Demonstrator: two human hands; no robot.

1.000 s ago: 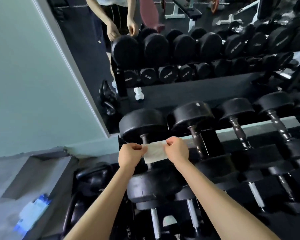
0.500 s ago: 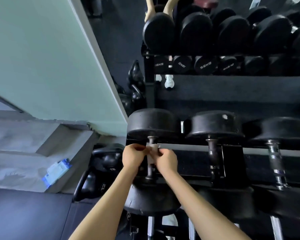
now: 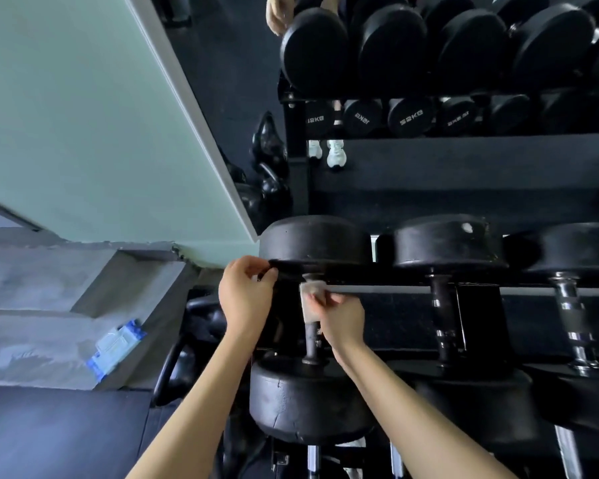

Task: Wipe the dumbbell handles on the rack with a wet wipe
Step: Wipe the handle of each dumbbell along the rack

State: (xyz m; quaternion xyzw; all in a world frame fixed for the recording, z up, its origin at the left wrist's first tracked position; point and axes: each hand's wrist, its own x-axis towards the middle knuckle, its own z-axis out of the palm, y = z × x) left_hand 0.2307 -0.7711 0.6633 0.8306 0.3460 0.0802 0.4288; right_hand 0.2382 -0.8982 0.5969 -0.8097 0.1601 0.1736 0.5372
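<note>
The wet wipe (image 3: pixel 311 300) sits round the top of the leftmost dumbbell handle (image 3: pixel 311 342), pinched under my right hand (image 3: pixel 343 318). I'd wrap it fully round and drag it down toward my wrist, twisting. My left hand (image 3: pixel 244 299), just left of the wipe, is curled at the far head (image 3: pixel 313 240). I cannot tell whether it holds anything. The handle's underside is hidden.

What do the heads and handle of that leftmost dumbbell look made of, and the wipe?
Heads: probably matte black rubber; edges scuffed and chipped. Handle: likely dark metal, looks knurled. Wet wipe: thin white cloth, perhaps nonwoven; creases round the handle.
</note>
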